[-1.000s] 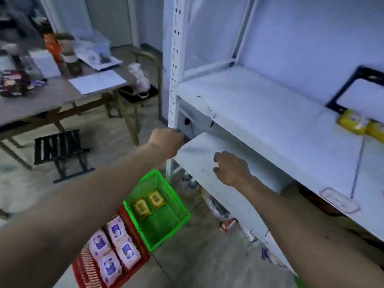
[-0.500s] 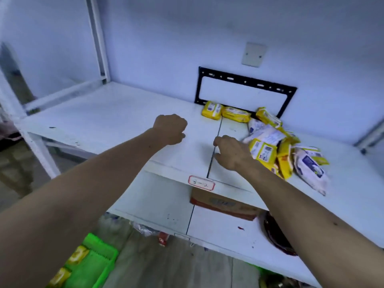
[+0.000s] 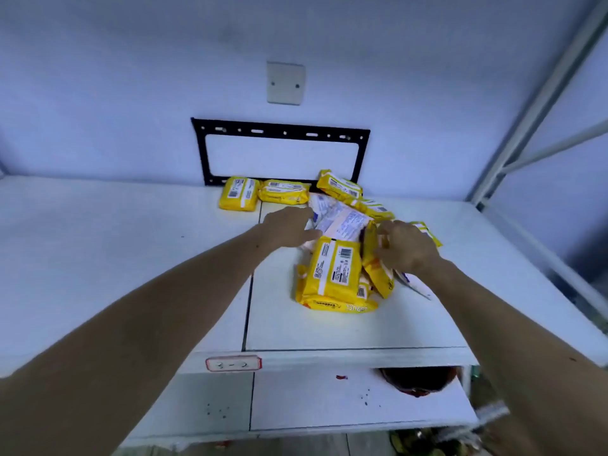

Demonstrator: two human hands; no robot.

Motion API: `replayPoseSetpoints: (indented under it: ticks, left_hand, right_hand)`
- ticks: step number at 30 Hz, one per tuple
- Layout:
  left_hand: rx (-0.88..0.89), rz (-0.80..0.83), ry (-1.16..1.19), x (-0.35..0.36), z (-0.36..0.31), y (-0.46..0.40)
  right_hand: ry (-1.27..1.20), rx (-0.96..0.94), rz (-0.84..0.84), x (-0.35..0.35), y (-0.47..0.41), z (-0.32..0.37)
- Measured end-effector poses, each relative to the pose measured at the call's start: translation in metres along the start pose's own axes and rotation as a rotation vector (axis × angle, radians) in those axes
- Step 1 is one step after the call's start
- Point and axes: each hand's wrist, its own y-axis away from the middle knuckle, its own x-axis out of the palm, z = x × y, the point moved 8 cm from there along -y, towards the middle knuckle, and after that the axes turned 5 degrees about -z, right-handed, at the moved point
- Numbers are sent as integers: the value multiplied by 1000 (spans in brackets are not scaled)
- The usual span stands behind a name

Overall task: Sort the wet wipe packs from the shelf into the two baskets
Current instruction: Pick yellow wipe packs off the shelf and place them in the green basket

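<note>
A heap of wet wipe packs lies on the white shelf (image 3: 131, 258), against the wall. Most are yellow, such as a big yellow pack (image 3: 332, 271) at the front and several yellow packs (image 3: 283, 191) at the back. A white pack (image 3: 342, 222) lies across the middle of the heap. My left hand (image 3: 289, 227) rests at the white pack's left end, fingers apart around its edge. My right hand (image 3: 406, 246) curls over the top of an upright yellow pack (image 3: 378, 274) on the heap's right. Neither basket is in view.
A black metal frame (image 3: 279, 131) leans on the wall behind the heap. A lower shelf board (image 3: 329, 399) sticks out below, with a dark round object (image 3: 418, 380) on it. Shelf uprights (image 3: 526, 110) stand at the right. A label (image 3: 233, 364) marks the shelf's front edge.
My view swung from the floor baskets and the shelf's left end to the heap. Both hands moved forward from fists at the shelf's front onto the packs.
</note>
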Motion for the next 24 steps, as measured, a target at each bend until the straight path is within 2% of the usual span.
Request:
replayPoseSetpoints:
  ticks: [3,8,12,16,20,22,24]
  left_hand:
    - [31,72,73,17,-21,-28]
    - [-6,168,135,43,-39,-56]
    - [-63,201,206,54,-41,-69]
    - [-89,160,239,51,-37,-80]
    - [-184,123,360,54,-24,-87]
    - [-203,126,416,56,-20,-88]
    - [-203,87,430,51,-18,-89]
  right_hand:
    - [-28,28,55,10,3,-39]
    - [-130,216,212,39,14,-97]
    - [-161,237,226,56,12,-115]
    - [-83,184,322,71,5,-121]
    - [-66,154,266,76,-3,-124]
    - [-146,157,266,75,-8,-128]
    - [-336,192,279,72,-13,-131]
